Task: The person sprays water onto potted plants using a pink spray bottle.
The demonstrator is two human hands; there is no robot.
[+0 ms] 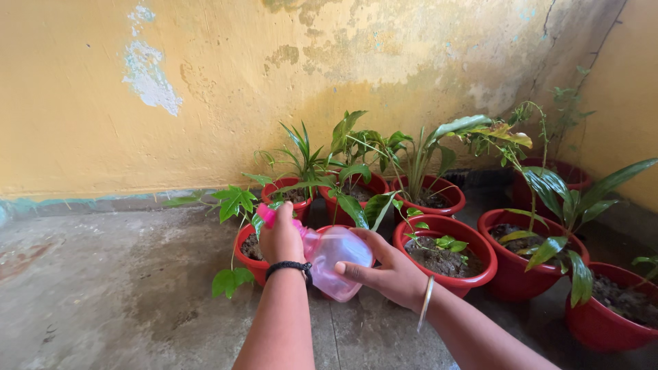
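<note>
Bottle: a translucent pink spray bottle (337, 264) with a brighter pink top, held over the concrete floor (116, 301) in front of a cluster of red pots (480, 264).
Left hand (282, 240): clenched round the bottle's neck and pink top.
Right hand (387, 270): cupped under the body, thumb across its side.
Handling: judged light, thin plastic that would give under a squeeze, and slick if wet.
Hold: the stiffer neck looks the surest grip, with the base supported.
Nearby: leafy plants (356, 157) against the yellow wall (274, 75).
</note>
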